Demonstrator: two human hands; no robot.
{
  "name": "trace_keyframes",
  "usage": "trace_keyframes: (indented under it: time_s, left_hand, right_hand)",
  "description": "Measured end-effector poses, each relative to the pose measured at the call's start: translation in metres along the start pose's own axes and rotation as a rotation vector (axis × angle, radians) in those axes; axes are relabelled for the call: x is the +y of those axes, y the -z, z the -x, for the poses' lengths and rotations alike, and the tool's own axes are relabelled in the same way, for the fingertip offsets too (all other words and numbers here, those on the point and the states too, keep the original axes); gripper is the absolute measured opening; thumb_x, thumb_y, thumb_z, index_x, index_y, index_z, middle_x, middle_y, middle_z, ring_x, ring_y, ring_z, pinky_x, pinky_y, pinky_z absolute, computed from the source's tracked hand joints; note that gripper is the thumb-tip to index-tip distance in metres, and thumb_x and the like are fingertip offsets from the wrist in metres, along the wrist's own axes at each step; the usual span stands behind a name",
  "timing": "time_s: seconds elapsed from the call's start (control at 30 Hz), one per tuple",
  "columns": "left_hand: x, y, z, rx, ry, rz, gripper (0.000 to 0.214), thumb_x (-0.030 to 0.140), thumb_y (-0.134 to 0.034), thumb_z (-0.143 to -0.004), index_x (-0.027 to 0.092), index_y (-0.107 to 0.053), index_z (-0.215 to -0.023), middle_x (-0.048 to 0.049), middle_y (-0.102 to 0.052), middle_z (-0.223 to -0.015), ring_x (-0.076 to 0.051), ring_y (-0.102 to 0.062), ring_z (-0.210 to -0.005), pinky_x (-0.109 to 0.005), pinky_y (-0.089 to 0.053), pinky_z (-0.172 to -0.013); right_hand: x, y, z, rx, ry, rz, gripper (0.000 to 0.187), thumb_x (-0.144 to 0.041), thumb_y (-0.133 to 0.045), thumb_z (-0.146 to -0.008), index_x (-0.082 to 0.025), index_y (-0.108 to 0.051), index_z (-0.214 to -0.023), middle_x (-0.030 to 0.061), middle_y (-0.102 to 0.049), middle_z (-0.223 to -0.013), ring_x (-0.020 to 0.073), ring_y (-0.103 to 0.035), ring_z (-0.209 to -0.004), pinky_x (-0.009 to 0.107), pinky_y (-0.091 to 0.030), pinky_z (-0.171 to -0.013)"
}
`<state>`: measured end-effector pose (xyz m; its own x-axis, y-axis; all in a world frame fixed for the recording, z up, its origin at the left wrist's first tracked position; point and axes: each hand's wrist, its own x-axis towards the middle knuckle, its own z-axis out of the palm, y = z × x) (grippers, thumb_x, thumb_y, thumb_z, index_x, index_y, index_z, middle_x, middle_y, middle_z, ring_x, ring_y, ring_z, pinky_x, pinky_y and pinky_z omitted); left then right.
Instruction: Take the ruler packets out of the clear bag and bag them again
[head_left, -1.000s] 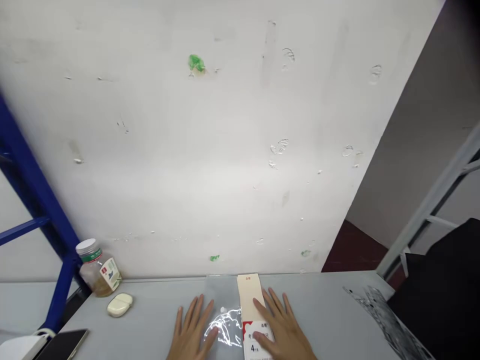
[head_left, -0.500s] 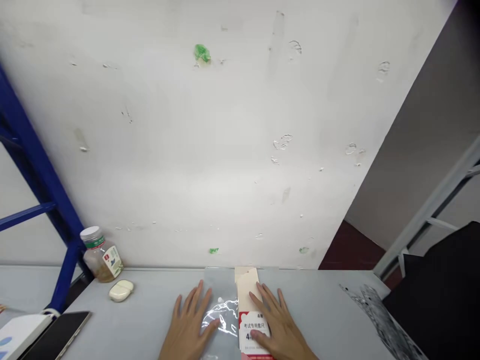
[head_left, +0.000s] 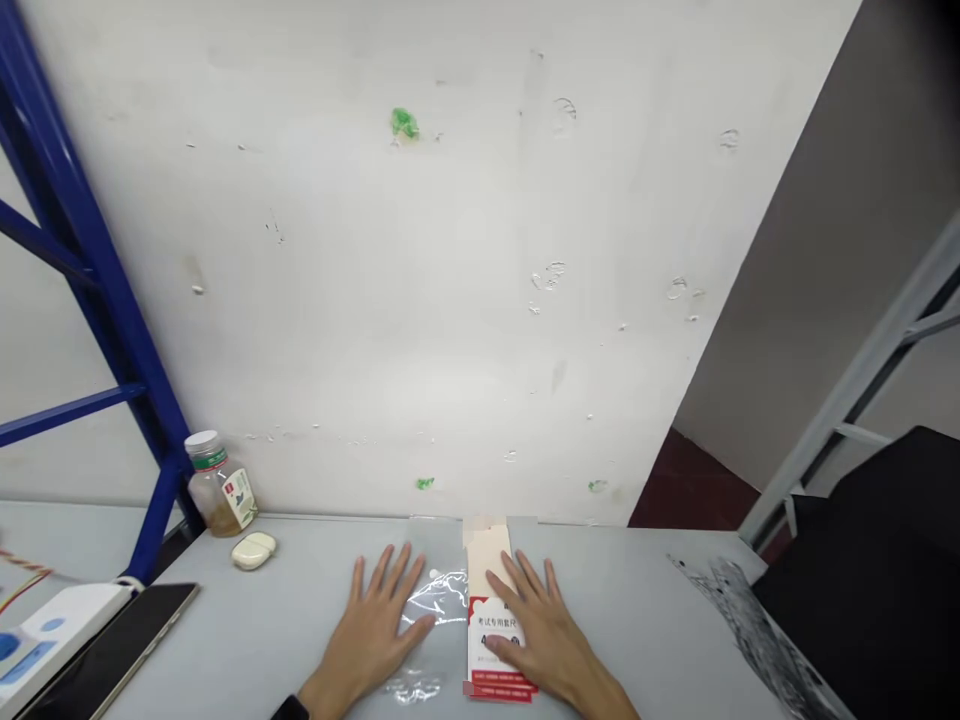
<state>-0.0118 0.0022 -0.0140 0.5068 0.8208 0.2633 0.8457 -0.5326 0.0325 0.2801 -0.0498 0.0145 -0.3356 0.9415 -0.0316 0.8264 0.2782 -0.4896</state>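
My left hand point(head_left: 377, 628) lies flat with fingers spread, its thumb side over a clear plastic sleeve point(head_left: 441, 597) on the grey desk. My right hand point(head_left: 544, 632) is spread too, resting on the right side of a red and white printed card packet point(head_left: 487, 655). Chinese print shows on the packet, partly covered by my fingers. A plain cream card strip point(head_left: 487, 565) extends from the packet toward the wall. The sleeve lies just left of the packet. Neither hand grips anything. A dark band is on my left wrist.
At the left stand a white-lided jar point(head_left: 221, 485) and a cream oval case point(head_left: 253, 550). A dark phone point(head_left: 124, 645) lies beside a white box point(head_left: 56, 635). A blue metal frame point(head_left: 124, 290) rises at the left. A black object point(head_left: 870, 570) is at the right.
The view has shifted, bringing more of the desk's near side and my left wristband into sight. Both hands stay spread at about the same places on the sleeve and packet.
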Motion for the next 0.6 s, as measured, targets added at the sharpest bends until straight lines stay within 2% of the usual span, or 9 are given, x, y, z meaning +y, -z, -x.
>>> trace_keyframes:
  time_s: [0.13,0.3,0.47,0.6]
  left_hand:
    - [-0.0003,0.0005,-0.0009,-0.012,0.011,0.01,0.064,0.064,-0.037,-0.093,0.039,-0.02,-0.15,-0.0013,-0.032,-0.157,-0.034,-0.031,-0.142,-0.059,-0.015,-0.114]
    - [0.001,0.0053,-0.0007,-0.065,0.016,0.018,0.065,0.064,-0.036,-0.093,0.038,-0.019,-0.15,-0.0017,-0.027,-0.158,-0.035,-0.029,-0.143,-0.062,-0.017,-0.112]
    - [-0.0008,0.0026,-0.0004,-0.045,0.008,0.005,0.064,0.064,-0.037,-0.093,0.039,-0.02,-0.15,-0.0015,-0.03,-0.157,-0.034,-0.03,-0.142,-0.06,-0.019,-0.113]
    - [-0.0024,-0.0012,-0.0007,-0.027,0.001,-0.002,0.065,0.064,-0.037,-0.093,0.038,-0.022,-0.15,-0.001,-0.031,-0.157,-0.034,-0.031,-0.142,-0.057,-0.017,-0.114]
  right_hand:
    - [-0.0017,0.0016,0.0014,-0.013,-0.001,-0.013,0.073,-0.069,-0.044,-0.086,-0.038,-0.024,-0.149,-0.001,-0.011,-0.162,0.0323,-0.004,-0.149,0.061,0.008,-0.117]
    - [0.0001,0.0003,0.001,-0.001,0.0,-0.009,0.072,-0.069,-0.044,-0.086,-0.041,-0.024,-0.149,-0.0035,-0.011,-0.162,0.0305,-0.003,-0.149,0.059,0.007,-0.118]
    - [0.0031,-0.0021,-0.0001,0.006,0.012,0.023,0.071,-0.068,-0.044,-0.087,-0.04,-0.024,-0.149,-0.0027,-0.011,-0.162,0.0319,-0.006,-0.149,0.062,0.003,-0.118]
    - [0.0023,-0.0016,-0.0001,0.002,-0.002,0.028,0.071,-0.069,-0.042,-0.088,-0.04,-0.023,-0.149,-0.0033,-0.012,-0.162,0.0306,-0.005,-0.149,0.06,0.004,-0.118]
